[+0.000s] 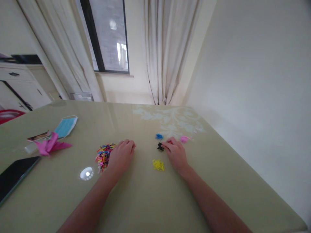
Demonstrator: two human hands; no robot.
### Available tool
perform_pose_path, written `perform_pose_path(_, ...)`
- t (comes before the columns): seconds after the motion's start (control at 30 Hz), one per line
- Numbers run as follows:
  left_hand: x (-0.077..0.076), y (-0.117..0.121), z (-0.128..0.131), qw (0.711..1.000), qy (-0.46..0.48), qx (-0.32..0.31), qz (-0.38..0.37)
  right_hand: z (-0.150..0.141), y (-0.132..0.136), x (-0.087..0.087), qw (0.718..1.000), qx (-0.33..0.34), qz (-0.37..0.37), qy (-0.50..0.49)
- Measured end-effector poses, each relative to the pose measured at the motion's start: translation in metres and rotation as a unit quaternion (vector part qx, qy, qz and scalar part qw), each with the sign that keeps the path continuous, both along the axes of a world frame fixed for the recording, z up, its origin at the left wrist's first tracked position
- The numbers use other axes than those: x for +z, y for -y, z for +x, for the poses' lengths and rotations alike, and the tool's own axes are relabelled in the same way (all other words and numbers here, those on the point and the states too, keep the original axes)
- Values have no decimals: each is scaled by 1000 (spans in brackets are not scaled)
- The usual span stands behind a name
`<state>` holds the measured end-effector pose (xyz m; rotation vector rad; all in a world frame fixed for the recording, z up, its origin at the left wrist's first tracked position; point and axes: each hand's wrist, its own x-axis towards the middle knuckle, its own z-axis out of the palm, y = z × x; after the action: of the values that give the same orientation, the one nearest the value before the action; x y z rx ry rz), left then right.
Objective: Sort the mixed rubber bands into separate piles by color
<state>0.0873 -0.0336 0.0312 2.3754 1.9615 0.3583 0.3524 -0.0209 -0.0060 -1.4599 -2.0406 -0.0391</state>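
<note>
A mixed pile of small coloured rubber bands lies on the table, partly covered by my left hand. That hand's fingers are curled together, and anything in them is hidden. My right hand has its fingertips pinched at the edge of a small heap of black rubber bands; what it pinches is too small to make out. Around it lie separate heaps: blue rubber bands just beyond, yellow rubber bands nearer me, and pink rubber bands to the right. A bit of red shows by my right fingers.
On the left of the glossy table are a blue face mask, a pink folded paper shape and a dark phone or tablet. A bright light reflection sits left of my forearm. The right table edge runs along a white wall.
</note>
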Motion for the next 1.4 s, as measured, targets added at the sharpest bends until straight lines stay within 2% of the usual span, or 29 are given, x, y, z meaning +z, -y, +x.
perform_pose_path(0.07, -2, -1, 5, 996, 80, -42, 9, -1, 1, 0, 1000, -12, -3, 18)
perform_pose_path(0.13, -5, 0, 10, 984, 153, -90, 19, -2, 5, 3, 1000, -9, 0, -14)
perform_pose_path(0.27, -10, 5, 19, 956, 229, -177, 39, -7, 17, 15, 984, 79, -16, -158)
perform_pose_path(0.4, -10, 11, 25, 951, 220, -211, 43, -18, 28, 23, 960, 143, -72, -230)
perform_pose_path(0.6, -8, 13, 27, 949, 207, -232, 50, -20, 27, 22, 952, 127, -90, -264)
perform_pose_path(0.87, -7, 15, 28, 952, 180, -244, 50, -20, 28, 22, 953, 141, -95, -250)
perform_pose_path(0.93, -4, 12, 26, 958, 156, -234, 46, -19, 30, 25, 952, 142, -72, -262)
perform_pose_path(1.0, 0, 10, 21, 975, 97, -195, 50, -16, 33, 33, 949, 137, -21, -285)
perform_pose_path(1.1, 4, 9, 7, 995, -35, -85, 45, -8, 44, 50, 940, 132, 82, -305)
perform_pose_path(1.2, 4, 10, -5, 992, -124, 11, -2, -1, 58, 67, 927, 132, 170, -306)
perform_pose_path(1.27, 3, 10, -9, 989, -139, 34, -26, 1, 67, 74, 921, 132, 203, -304)
perform_pose_path(1.4, 3, 9, -9, 990, -125, 27, -58, 2, 77, 78, 921, 131, 223, -290)
